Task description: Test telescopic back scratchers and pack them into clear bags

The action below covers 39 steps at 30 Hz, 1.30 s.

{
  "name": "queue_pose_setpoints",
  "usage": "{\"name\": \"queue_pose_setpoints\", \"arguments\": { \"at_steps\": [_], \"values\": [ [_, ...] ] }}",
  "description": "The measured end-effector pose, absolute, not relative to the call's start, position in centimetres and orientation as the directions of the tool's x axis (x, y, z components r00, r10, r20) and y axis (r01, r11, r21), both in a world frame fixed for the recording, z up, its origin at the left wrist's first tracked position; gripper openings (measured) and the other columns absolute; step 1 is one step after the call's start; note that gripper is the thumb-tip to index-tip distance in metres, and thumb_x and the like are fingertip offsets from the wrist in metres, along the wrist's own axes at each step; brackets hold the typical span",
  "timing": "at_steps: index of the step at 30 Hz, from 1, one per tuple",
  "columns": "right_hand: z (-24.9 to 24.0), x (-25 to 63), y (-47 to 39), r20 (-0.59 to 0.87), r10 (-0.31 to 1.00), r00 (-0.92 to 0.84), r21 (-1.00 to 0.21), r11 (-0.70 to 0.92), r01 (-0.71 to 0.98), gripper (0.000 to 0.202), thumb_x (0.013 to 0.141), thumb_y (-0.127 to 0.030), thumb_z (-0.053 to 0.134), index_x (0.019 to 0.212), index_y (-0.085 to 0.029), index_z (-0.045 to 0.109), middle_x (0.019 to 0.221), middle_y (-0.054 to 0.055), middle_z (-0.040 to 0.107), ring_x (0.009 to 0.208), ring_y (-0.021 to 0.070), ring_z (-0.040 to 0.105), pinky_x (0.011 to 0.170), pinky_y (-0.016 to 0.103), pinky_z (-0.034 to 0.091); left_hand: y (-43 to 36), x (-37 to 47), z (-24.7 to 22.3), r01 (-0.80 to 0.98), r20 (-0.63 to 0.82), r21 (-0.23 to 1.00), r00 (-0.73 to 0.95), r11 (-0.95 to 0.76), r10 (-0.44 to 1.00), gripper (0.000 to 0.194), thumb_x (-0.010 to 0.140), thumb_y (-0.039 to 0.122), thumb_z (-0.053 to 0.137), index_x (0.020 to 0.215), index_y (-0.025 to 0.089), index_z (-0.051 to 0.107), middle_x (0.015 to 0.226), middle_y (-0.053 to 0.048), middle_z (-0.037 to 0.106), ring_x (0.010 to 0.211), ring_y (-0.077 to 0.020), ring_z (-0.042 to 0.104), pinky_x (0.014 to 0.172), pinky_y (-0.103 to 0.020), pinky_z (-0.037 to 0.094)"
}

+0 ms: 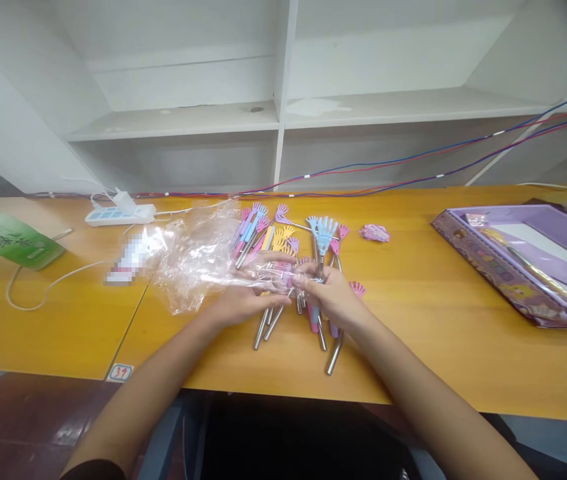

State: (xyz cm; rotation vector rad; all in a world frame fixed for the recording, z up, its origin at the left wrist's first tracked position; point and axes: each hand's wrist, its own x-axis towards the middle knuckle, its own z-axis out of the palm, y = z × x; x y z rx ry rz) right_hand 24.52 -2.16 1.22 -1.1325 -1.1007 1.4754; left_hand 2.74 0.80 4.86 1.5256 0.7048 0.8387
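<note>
White shelving (188,123) at far side, with yellow wooden table (413,347) below and nearer. At right, on this table, open purple box (493,270). Left of centre, crumpled clear plastic (198,260): very light and soft by look, likely slippery, better to pinch at the edge. In the middle, loose pile of hand-shaped scratchers (283,237), partly under both hands. Left hand (243,300) with fingers closed on clear plastic, near the centre. Right hand (336,297) closed around blue scratcher (324,233), head toward far side, fingertips also at the plastic. Probably light, with stiff, smooth metal rod and more fragile thin fingers; best to hold by coloured grip, not by head. Right of pile, small pink bundle (375,233), contents impossible to tell.
</note>
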Motion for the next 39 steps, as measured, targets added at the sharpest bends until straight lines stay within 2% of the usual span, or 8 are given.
{"name": "queue_pose_setpoints", "arguments": {
  "at_steps": [4, 9, 14, 17, 20, 26, 33, 39],
  "values": [
    [1.0, 24.3, -2.0, -0.144, 0.968, -0.203, -0.964, -0.184, -0.191, 0.056, 0.072, -0.060, 0.095, 0.097, -0.021, 0.064, 0.065, -0.004, 0.059, 0.047, 0.0073, 0.040, 0.043, 0.021, 0.028, 0.9, 2.6, 4.5, -0.016, 0.166, 0.980, 0.622, -0.200, 0.765, 0.047, 0.086, 0.032, 0.089, 0.129, 0.025, 0.071, 0.132, -0.009, 0.073, 0.124, -0.0259, 0.070, 0.109, -0.040, 0.055],
    [0.7, 23.9, -1.6, -0.125, 0.970, -0.209, -0.958, -0.173, -0.230, 0.058, 0.070, -0.058, 0.097, 0.097, -0.022, 0.062, 0.065, -0.007, 0.052, 0.049, 0.0054, 0.033, 0.044, 0.020, 0.024, 0.8, 2.7, 3.9, -0.046, 0.236, 0.966, 0.547, -0.253, 0.803, 0.042, 0.085, 0.033, 0.090, 0.123, 0.026, 0.072, 0.128, -0.008, 0.073, 0.122, -0.0254, 0.070, 0.108, -0.041, 0.055],
    [1.6, 25.5, -1.2, 0.020, 0.999, -0.048, -0.944, 0.003, -0.329, 0.048, 0.088, -0.063, 0.082, 0.108, -0.028, 0.057, 0.080, -0.006, 0.053, 0.050, 0.0048, 0.025, 0.043, 0.019, 0.015, 1.6, 2.2, 4.0, -0.103, 0.296, 0.955, 0.400, -0.278, 0.868, 0.036, 0.087, 0.036, 0.089, 0.115, 0.023, 0.071, 0.120, -0.007, 0.077, 0.107, -0.0196, 0.074, 0.098, -0.034, 0.060],
    [2.5, 27.1, -1.3, 0.150, 0.987, -0.058, -0.966, 0.134, -0.221, 0.041, 0.096, -0.063, 0.074, 0.100, -0.025, 0.059, 0.070, -0.006, 0.042, 0.050, 0.0071, 0.027, 0.043, 0.021, 0.019, 2.6, 1.5, 4.1, -0.105, 0.312, 0.950, 0.287, -0.294, 0.906, 0.037, 0.085, 0.037, 0.091, 0.113, 0.023, 0.071, 0.119, -0.005, 0.078, 0.098, -0.0168, 0.075, 0.092, -0.032, 0.061],
    [3.0, 28.4, -1.9, 0.117, 0.954, -0.275, -0.992, 0.099, -0.080, 0.047, 0.099, -0.067, 0.068, 0.094, -0.021, 0.065, 0.063, -0.007, 0.031, 0.051, 0.0082, 0.028, 0.044, 0.022, 0.023, 3.5, 0.8, 4.4, -0.131, 0.326, 0.944, 0.208, -0.304, 0.922, 0.047, 0.078, 0.038, 0.095, 0.114, 0.022, 0.069, 0.120, -0.006, 0.079, 0.098, -0.0185, 0.077, 0.092, -0.033, 0.063],
    [2.1, 28.7, -2.5, -0.150, 0.862, -0.484, -0.988, -0.109, 0.111, 0.059, 0.102, -0.076, 0.054, 0.088, -0.020, 0.062, 0.067, -0.006, 0.034, 0.049, 0.0108, 0.048, 0.035, 0.021, 0.040, 4.0, -0.3, 4.7, -0.155, 0.339, 0.939, 0.287, -0.306, 0.896, 0.051, 0.076, 0.034, 0.098, 0.117, 0.022, 0.070, 0.126, -0.008, 0.079, 0.100, -0.0205, 0.080, 0.093, -0.034, 0.066],
    [2.5, 28.0, -2.6, -0.188, 0.859, -0.477, -0.979, -0.124, 0.163, 0.061, 0.103, -0.078, 0.048, 0.087, -0.020, 0.055, 0.068, -0.006, 0.038, 0.054, 0.0179, 0.069, 0.032, 0.022, 0.047, 3.8, -0.2, 4.3, -0.185, 0.361, 0.931, 0.361, -0.313, 0.860, 0.051, 0.075, 0.027, 0.099, 0.116, 0.023, 0.069, 0.126, -0.007, 0.079, 0.105, -0.0226, 0.081, 0.092, -0.035, 0.068],
    [2.8, 28.4, -2.3, -0.206, 0.825, -0.527, -0.971, -0.105, 0.215, 0.062, 0.104, -0.077, 0.047, 0.077, -0.021, 0.046, 0.067, -0.005, 0.039, 0.061, 0.0196, 0.074, 0.036, 0.022, 0.050, 3.9, -0.3, 4.0, -0.160, 0.371, 0.929, 0.394, -0.334, 0.841, 0.051, 0.076, 0.024, 0.098, 0.117, 0.023, 0.069, 0.124, -0.007, 0.079, 0.109, -0.0229, 0.079, 0.096, -0.037, 0.067]
  ]
}}
